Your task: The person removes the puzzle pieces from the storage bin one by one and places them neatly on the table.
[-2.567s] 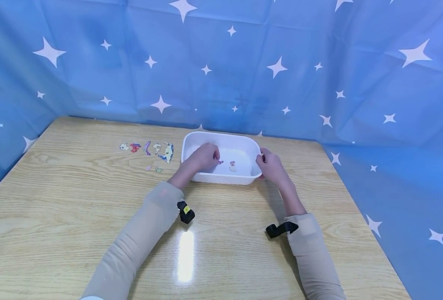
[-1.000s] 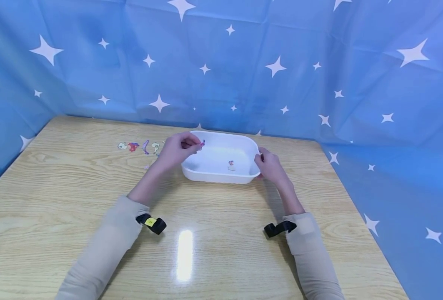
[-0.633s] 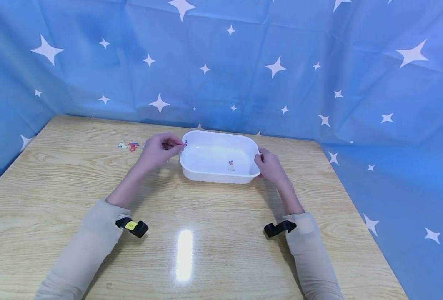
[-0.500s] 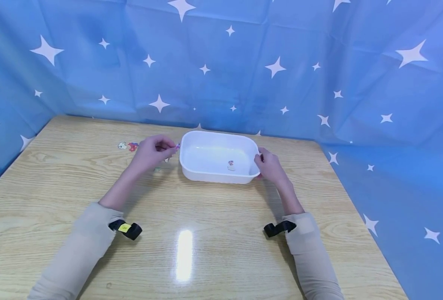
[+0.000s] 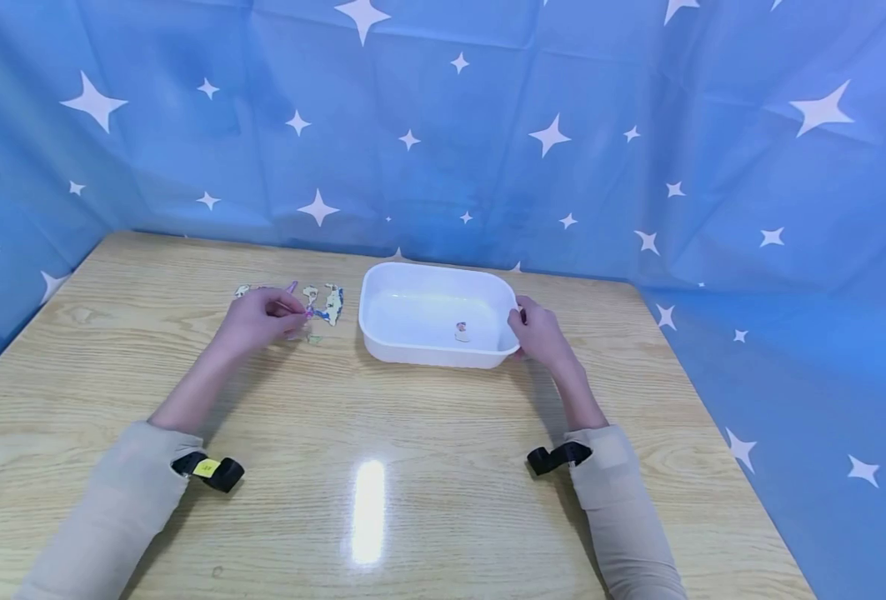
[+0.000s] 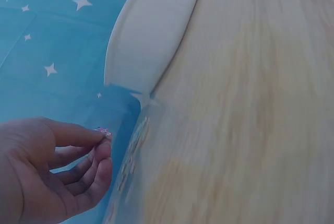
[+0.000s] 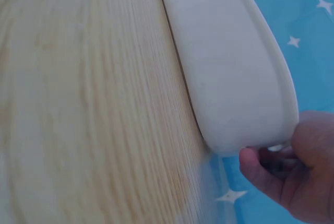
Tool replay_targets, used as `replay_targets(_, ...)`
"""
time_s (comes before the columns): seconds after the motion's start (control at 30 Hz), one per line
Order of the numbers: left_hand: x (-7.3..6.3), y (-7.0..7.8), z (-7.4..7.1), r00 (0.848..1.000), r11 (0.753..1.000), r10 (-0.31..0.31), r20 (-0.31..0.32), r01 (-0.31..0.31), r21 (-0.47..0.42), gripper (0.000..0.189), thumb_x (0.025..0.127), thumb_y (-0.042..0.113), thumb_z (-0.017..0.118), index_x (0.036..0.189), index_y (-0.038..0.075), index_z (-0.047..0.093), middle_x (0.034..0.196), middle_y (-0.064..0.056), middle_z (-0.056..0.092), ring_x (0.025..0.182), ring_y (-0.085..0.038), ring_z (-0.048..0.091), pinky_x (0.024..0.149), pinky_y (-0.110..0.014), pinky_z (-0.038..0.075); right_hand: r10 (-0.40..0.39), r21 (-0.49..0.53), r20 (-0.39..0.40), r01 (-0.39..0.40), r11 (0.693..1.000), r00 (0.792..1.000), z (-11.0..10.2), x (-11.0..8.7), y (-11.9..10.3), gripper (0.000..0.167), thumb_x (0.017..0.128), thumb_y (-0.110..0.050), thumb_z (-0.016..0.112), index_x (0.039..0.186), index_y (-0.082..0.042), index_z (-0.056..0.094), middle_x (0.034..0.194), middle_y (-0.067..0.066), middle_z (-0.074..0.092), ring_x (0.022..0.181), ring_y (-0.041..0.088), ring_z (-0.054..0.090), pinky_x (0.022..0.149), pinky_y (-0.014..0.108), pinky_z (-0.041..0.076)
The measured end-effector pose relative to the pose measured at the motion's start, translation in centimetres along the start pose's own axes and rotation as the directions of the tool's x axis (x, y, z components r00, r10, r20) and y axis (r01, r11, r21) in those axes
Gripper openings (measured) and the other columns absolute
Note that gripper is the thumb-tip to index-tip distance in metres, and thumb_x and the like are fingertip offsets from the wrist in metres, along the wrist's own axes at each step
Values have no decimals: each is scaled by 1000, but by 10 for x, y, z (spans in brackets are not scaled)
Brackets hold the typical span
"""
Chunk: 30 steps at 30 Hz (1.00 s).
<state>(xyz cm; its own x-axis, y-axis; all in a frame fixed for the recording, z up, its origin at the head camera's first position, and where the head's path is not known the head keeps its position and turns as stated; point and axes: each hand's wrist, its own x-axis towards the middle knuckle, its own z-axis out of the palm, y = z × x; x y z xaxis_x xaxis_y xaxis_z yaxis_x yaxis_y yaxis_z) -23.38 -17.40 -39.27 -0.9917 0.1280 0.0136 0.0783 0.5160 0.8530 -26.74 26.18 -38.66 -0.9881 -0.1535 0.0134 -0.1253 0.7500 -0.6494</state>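
Observation:
My left hand (image 5: 258, 321) hovers over the left part of the table, thumb and forefinger pinching a small pink-and-purple flat piece (image 6: 104, 131) with an irregular outline. Around it lie similar flat cut-out pieces: a cream-and-blue one (image 5: 332, 303), a small cream one (image 5: 310, 293) and a purple sliver (image 5: 292, 287). A green piece (image 5: 315, 339) lies just below the fingertips; other pieces are partly hidden behind the hand. My right hand (image 5: 542, 333) grips the right end of a white plastic tub (image 5: 435, 357), thumb at the rim. One pale piece (image 5: 462, 332) lies inside the tub.
The wooden table (image 5: 443, 450) ends at a blue curtain (image 5: 443, 125) with white stars, close behind the tub. Black cameras are strapped to both wrists, the left strap (image 5: 206, 468) carrying a yellow label.
My left hand took the pink-and-purple piece from inside the tub, lifted it over the left rim and carried it left above the other pieces. The right hand stayed on the tub.

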Motion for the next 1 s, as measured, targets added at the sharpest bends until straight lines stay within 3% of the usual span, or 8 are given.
replay_targets(0.23,-6,-16,-13,998,997,-63,14,62,51,23,94,12,70,109,-5,68,103,-20,70,80,-18,66,67,-26,56,6,-4,11,-6,1000,1000,2,1,1,49,107,-21,38,148,6,40,86,21,56,54,26,64,52,36,57)
replay_targets(0.47,-9,-23,-20,995,992,-99,31,96,81,26,94,13,71,110,-8,67,93,-17,71,72,-15,66,64,-26,55,3,1,14,-3,1000,1000,1,0,-1,48,107,-19,37,147,7,40,87,22,57,55,28,64,53,38,57)
replay_targets(0.7,-11,-18,-22,994,985,-104,17,100,141,25,94,15,72,104,-8,69,88,-14,71,71,-13,66,61,-24,52,5,-2,11,-5,1000,1000,2,-1,0,48,107,-19,38,149,6,39,86,23,58,55,28,64,53,38,57)
replay_targets(1.0,-14,-13,-23,992,976,-127,16,122,179,24,95,15,68,105,-7,68,87,-14,70,75,-21,66,64,-29,48,0,0,3,0,1000,1000,1,-1,0,47,107,-18,38,147,7,40,84,22,57,56,30,65,53,39,57)
